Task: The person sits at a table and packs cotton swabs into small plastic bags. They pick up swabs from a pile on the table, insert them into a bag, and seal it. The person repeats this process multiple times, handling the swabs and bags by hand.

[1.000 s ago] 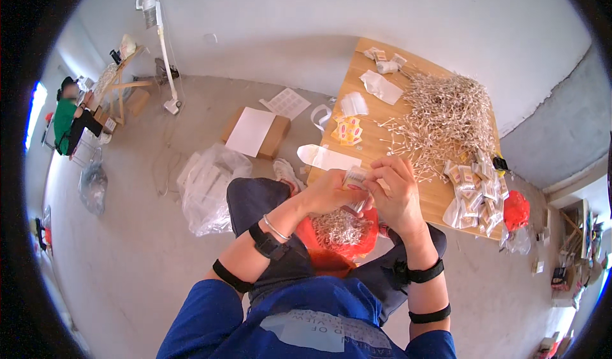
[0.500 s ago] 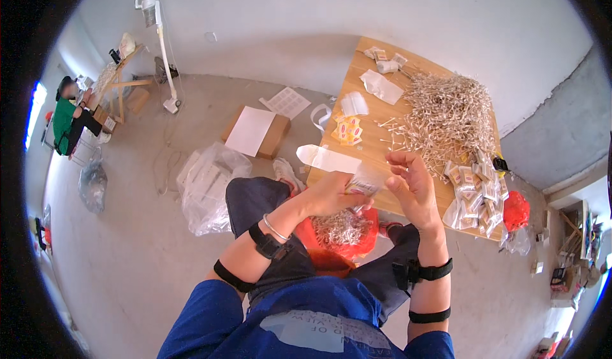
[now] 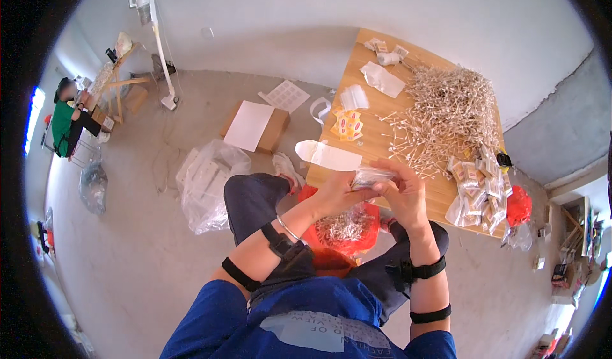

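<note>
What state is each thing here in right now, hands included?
Left hand: closed on the clear packet.
Right hand: gripping the same packet's other end.
Clear packet: held above the lap, stuffed with sticks.
Red basin: on the lap, partly filled with sticks.
Stick pile: heaped loose on the wooden table.
Filled packets: piled near the table edge.
Cardboard box: on the floor, closed.

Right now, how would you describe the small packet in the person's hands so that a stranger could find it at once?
Start at the wooden table with its big heap of thin sticks. At its near edge, above the red basin on the person's lap, the left hand and right hand meet. Between them is the clear plastic packet, the only one held up off the table.
</note>
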{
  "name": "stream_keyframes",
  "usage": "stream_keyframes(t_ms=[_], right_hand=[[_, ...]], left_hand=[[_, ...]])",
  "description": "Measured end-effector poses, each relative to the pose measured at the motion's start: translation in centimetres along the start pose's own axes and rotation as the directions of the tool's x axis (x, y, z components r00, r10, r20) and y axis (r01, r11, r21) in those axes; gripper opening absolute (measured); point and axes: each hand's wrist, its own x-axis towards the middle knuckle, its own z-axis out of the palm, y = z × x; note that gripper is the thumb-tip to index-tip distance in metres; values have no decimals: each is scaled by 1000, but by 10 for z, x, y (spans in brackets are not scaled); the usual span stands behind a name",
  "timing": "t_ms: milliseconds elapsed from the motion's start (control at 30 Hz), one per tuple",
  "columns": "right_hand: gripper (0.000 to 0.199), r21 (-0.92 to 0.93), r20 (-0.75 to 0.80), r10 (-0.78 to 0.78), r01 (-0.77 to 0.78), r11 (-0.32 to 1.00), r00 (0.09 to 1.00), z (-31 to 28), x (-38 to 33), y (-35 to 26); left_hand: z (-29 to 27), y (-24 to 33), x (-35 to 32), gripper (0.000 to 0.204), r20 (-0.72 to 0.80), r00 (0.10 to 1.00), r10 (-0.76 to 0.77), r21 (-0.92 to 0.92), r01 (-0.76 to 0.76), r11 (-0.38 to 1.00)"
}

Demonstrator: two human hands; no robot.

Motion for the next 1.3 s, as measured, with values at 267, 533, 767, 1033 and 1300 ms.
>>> stream_keyframes(t_ms=[267, 533, 767, 1033, 1300], right_hand=[[28, -56, -46, 26, -28, 998, 999, -9, 5, 47], [24, -86, -39, 67, -70, 994, 997, -18, 13, 120], [20, -141, -23, -62, 58, 988, 998, -21, 19, 126], [10, 9, -21, 146, -146, 989, 989, -23, 17, 128], [5, 77, -33, 225, -222, 972, 974, -19, 21, 126]], left_hand=[[18, -38, 20, 38, -129, 985, -118, -46, 112, 993], [25, -96, 27, 35, -184, 983, -17, 14, 20, 1000], [24, -103, 30, 22, -195, 981, 10, 90, 8, 996], [30, -90, 30, 13, -237, 960, -148, 20, 157, 987], [28, -107, 33, 11, -89, 929, -360, -396, 299, 868]])
